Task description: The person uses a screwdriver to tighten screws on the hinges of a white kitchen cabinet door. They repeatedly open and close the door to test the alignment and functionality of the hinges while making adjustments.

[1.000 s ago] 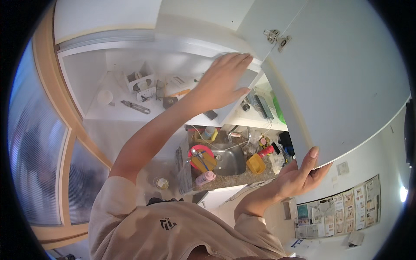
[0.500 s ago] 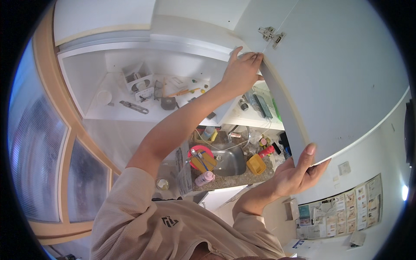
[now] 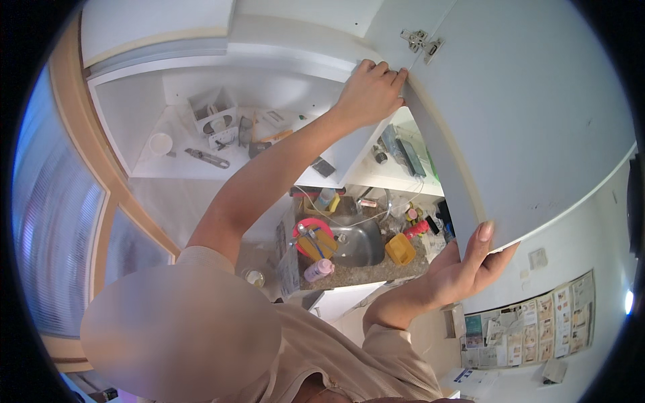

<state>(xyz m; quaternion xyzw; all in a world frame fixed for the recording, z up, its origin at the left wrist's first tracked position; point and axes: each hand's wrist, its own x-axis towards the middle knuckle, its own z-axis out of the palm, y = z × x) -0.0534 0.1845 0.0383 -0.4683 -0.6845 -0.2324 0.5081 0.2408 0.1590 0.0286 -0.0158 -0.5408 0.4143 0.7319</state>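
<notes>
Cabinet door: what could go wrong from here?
1. The left hand has its fingers by the cabinet door edge, below the hinge; they might get pinched if it shifts.
2. The right hand grips just the lower corner, so a slip could let the door swing.
3. A dropped part could land in the cluttered sink area.

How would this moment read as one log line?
cabinet door: open; left hand: at edge near hinge; right hand: gripping lower edge
</notes>
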